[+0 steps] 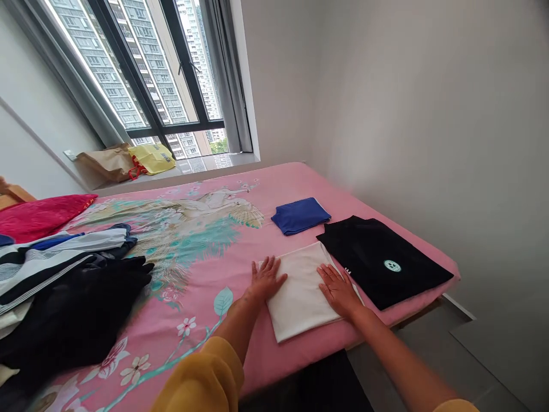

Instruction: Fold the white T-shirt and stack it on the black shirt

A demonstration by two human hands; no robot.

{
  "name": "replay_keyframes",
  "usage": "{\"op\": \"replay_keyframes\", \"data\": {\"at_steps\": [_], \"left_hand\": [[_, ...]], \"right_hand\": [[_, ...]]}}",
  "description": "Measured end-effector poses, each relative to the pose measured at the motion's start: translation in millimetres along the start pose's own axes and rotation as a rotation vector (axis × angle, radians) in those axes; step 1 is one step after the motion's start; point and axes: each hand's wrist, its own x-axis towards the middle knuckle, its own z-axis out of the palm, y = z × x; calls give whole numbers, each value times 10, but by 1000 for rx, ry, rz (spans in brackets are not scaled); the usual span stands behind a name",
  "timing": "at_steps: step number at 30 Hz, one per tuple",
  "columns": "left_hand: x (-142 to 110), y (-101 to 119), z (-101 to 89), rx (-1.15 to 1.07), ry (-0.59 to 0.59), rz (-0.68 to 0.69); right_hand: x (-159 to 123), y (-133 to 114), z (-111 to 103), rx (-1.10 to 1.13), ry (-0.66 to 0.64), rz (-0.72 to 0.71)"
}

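A folded white garment [301,292] lies near the front edge of a bed with a pink flowered sheet [193,274]. My left hand [266,278] rests flat on its left edge, fingers spread. My right hand [338,289] lies flat on its right edge, fingers stretched out. Neither hand grips anything. A folded black shirt with a round green and white logo [381,260] lies just to the right of the white garment. A folded blue garment [299,215] sits behind both.
A heap of unfolded clothes, black and striped [64,280], covers the bed's left side, with a red pillow [40,216] behind it. A brown paper bag [107,163] and a yellow bag [151,158] sit on the window ledge. A grey wall runs along the right.
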Motion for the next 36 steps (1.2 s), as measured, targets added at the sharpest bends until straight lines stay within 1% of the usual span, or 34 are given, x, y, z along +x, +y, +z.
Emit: {"op": "replay_keyframes", "data": {"at_steps": [2, 3, 5, 6, 8, 9, 11, 13, 15, 18, 19, 20, 23, 25, 26, 28, 31, 33, 36], "left_hand": [[37, -353, -43, 2, 16, -163], [17, -503, -55, 7, 26, -228], [-97, -694, -35, 25, 49, -316], [-184, -729, 0, 35, 60, -342], [-392, -695, 115, 56, 79, -366], [-503, -642, 186, 68, 89, -352], [-711, -510, 323, 96, 95, -269], [-867, -396, 415, 119, 78, -166], [-949, -323, 443, 115, 47, -109], [-940, -253, 399, 31, 47, -97], [-915, -227, 375, -32, 70, -108], [-887, -195, 352, -145, 108, -130], [-826, -82, 302, -610, 217, -231], [-834, -11, 292, -832, 220, -291], [-857, 19, 297, -892, 199, -317], [-934, 69, 323, -1008, 121, -362], [-1102, 128, 395, -1252, -66, -421], [-1208, 161, 445, -1406, -166, -453], [-1297, 200, 497, -1571, -220, -503]], "right_hand": [[-3, -2, -3, -4, -2, 4], [-4, -2, -2, -7, -2, 6], [-5, -1, 7, -14, 2, 10], [-6, 1, 16, -17, 4, 10], [-9, 8, 39, -22, 13, 8], [-11, 12, 51, -25, 20, 7], [-15, 17, 71, -31, 32, 5], [-18, 17, 78, -38, 34, 7], [-19, 10, 75, -41, 22, 11], [-21, -5, 62, -47, 19, 15], [-21, -9, 58, -50, 23, 16], [-22, -14, 54, -54, 27, 17], [-20, -26, 37, -57, 26, 21], [-19, -36, 22, -55, 18, 17], [-21, -40, 16, -54, 17, 16], [-31, -46, 8, -53, 19, 17], [-54, -54, -3, -56, 21, 28], [-40, -79, -34, -60, 10, 48], [106, -227, -152, -46, 8, 68]]}}
